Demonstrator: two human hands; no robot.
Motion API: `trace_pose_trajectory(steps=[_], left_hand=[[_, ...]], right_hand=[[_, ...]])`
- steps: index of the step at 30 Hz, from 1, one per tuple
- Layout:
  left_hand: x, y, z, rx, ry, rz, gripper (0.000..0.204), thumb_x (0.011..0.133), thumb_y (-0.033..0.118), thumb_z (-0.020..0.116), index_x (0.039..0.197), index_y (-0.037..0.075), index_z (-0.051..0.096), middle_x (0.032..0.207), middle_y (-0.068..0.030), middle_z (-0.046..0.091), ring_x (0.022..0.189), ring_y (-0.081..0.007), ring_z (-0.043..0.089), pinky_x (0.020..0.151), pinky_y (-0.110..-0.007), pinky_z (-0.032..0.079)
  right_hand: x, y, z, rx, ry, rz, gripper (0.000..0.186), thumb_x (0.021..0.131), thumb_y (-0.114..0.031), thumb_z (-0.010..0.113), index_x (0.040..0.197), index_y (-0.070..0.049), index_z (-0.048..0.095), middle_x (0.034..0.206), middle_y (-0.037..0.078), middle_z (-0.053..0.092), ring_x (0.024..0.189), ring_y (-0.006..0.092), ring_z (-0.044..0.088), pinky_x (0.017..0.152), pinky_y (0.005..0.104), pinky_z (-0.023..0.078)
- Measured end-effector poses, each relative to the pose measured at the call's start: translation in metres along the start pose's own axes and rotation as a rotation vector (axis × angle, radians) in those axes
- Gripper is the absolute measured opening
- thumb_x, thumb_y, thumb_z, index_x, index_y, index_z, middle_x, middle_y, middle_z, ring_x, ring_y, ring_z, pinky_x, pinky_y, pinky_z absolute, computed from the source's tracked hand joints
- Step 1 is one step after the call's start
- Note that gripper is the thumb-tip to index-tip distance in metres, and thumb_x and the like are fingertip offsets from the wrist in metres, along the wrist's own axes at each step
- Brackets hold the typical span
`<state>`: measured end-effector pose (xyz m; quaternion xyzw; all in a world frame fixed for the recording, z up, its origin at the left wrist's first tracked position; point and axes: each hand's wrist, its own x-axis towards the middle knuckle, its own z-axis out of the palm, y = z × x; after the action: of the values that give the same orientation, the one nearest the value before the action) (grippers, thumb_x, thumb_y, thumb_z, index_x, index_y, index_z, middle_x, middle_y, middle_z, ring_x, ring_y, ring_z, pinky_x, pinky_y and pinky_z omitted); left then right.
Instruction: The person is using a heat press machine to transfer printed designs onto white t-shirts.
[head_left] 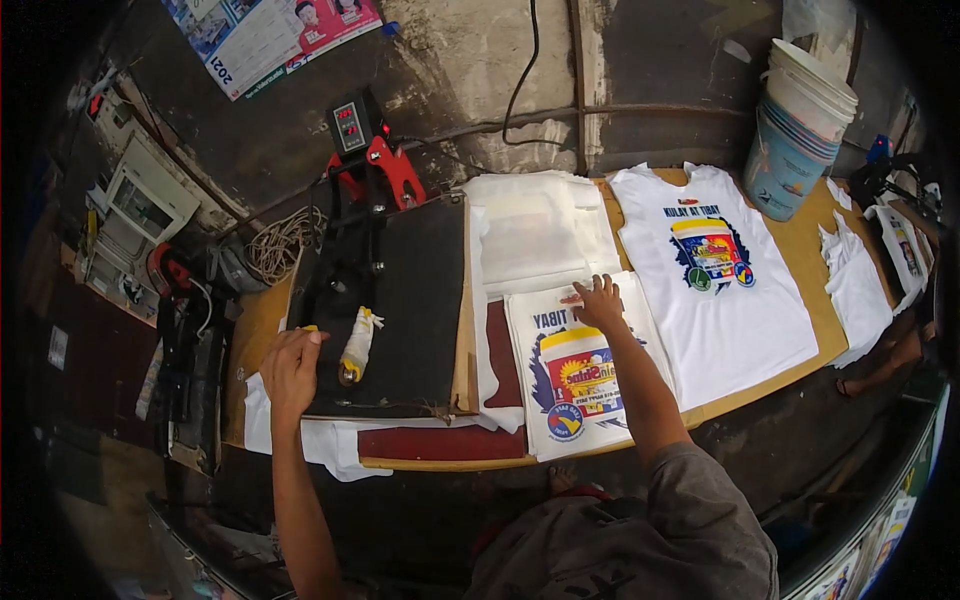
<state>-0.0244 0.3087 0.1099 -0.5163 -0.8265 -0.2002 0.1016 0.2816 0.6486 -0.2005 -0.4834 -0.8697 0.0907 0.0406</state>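
Observation:
At the front left corner of a heat press point(420, 330) with a wide black top plate, my left hand point(292, 365) has its fingers curled. A small bit of yellow shows just past them; what they hold is hidden. Close by, a handle wrapped in white cloth point(361, 340) sticks up over the plate. My right hand point(600, 303), fingers apart, touches the upper part of a stack of transfer sheets point(550, 345). The top sheet carries a mirrored print of a yellow and red bucket. To its right a white sleeveless shirt point(645, 215) lies flat with the same design.
Blank whitish sheets point(545, 225) lie behind the transfers. Stacked buckets point(795, 150) stand at the back right, near more white cloth point(855, 290). A lit control box point(347, 125) rises behind the press. Coiled rope point(285, 245) and another press-like machine point(190, 350) are at the left.

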Motion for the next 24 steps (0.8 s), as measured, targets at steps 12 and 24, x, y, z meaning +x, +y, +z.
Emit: trace_pose_trajectory(steps=[12, 24], left_hand=[[0.004, -0.003, 0.005, -0.067, 0.052, 0.030, 0.036, 0.093, 0.027, 0.047, 0.085, 0.001, 0.071, 0.080, -0.0114, 0.067, 0.079, -0.0282, 0.061, 0.073, -0.037, 0.043], [0.003, -0.003, 0.005, -0.065, 0.073, 0.005, 0.034, 0.091, 0.027, 0.049, 0.084, 0.002, 0.071, 0.076, -0.0102, 0.065, 0.074, -0.0264, 0.059, 0.071, -0.037, 0.043]], right_hand=[[0.032, 0.004, 0.002, -0.039, -0.190, 0.049, 0.051, 0.081, -0.049, 0.064, 0.128, -0.033, 0.054, 0.132, 0.017, 0.050, 0.134, 0.0395, 0.030, 0.106, 0.0578, 0.025], [0.028, 0.004, 0.011, -0.120, -0.096, 0.114, 0.045, 0.082, -0.051, 0.061, 0.126, -0.038, 0.056, 0.132, 0.011, 0.051, 0.131, 0.0330, 0.035, 0.104, 0.0576, 0.026]])
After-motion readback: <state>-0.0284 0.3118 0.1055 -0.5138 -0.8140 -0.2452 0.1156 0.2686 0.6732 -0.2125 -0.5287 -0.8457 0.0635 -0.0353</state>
